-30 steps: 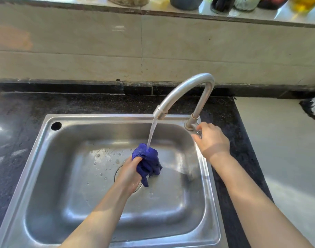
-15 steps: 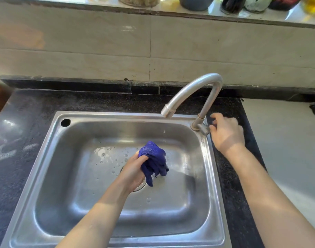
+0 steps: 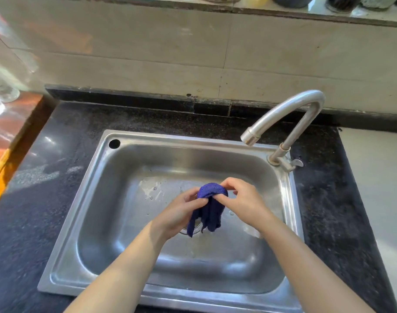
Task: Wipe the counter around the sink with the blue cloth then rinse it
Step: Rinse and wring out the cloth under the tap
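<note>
As I look down: dark speckled worktop; steel sink set into it; curved tap at its back right corner; my left hand and right hand, both pinching the bunched blue cloth above the basin's drain.

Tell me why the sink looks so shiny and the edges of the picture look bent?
Head view: bright light from the left glares off the steel sink and wet black counter; the wide-angle lens bows the wall ledge and the sink's rim; the glassware far left is smeared by blur, while both hands and the blue cloth stay fairly sharp.
</note>
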